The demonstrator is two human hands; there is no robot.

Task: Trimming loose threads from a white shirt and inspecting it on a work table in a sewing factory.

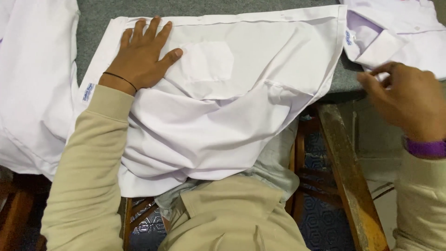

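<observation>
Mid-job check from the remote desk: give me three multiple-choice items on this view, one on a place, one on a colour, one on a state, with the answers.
1. Where does the left hand rest?
A. flat on the white shirt
B. on the wooden frame
C. in the air

2. What colour is the band on the right wrist?
A. green
B. purple
C. red

3. How is the right hand?
A. closed in a fist around a shirt
B. pressed flat on the grey surface
C. open, fingers loosely spread, holding nothing

Answers:
1. A, since the palm and fingers lie spread on the shirt near its upper left corner.
2. B, since a purple strap shows just above the beige sleeve.
3. C, since the fingers are apart near the second shirt at the table's right edge, with nothing in them.
</observation>
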